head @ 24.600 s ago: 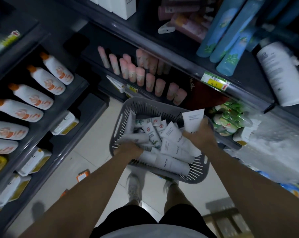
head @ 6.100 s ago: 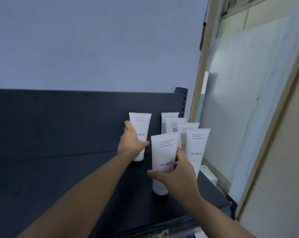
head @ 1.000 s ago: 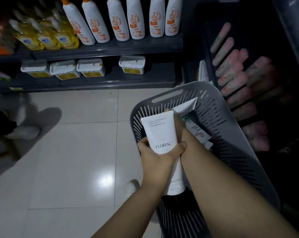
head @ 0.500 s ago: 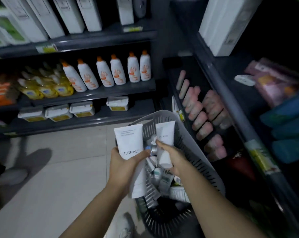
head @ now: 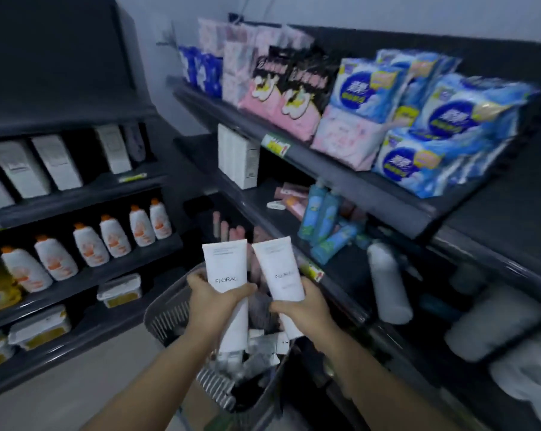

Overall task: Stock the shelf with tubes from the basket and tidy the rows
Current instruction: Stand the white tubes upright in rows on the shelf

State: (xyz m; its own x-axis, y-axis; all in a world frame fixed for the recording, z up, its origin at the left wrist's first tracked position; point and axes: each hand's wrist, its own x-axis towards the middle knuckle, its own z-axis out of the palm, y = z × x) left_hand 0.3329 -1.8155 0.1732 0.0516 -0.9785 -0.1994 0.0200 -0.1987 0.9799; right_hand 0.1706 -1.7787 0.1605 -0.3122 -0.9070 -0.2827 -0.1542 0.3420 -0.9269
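Dim shop aisle, dark shelving (head: 372,194) on two sides, pale floor (head: 76,384). A grey slotted basket (head: 166,318) sat low in the middle of the view; every position below was taken from it.

Above the basket: both hands were raised, each with one white tube, cap end down and flat crimped end up. The left hand (head: 213,303) was curled round the left tube (head: 225,265), thumb across its front just under the word FLORAL. The right hand (head: 306,309) gripped the right tube (head: 280,269) the same way, from its right side. The two tubes stood side by side, slightly splayed, lower ends hanging over the basket's opening. Whether they touched each other could not be told.

Inside the basket: a loose heap of more tubes (head: 263,340), blurred.

Left of the basket: a row of white bottles with orange caps (head: 113,237); one shelf lower, white tubs with yellow labels (head: 120,290).

Right of the basket and higher: teal bottles (head: 319,219) and a large white bottle (head: 387,281). Higher again, white boxes (head: 238,160), then pink packs (head: 281,98) and blue packs (head: 449,132) on the upper shelf, with a yellow price label (head: 275,146) on its edge.
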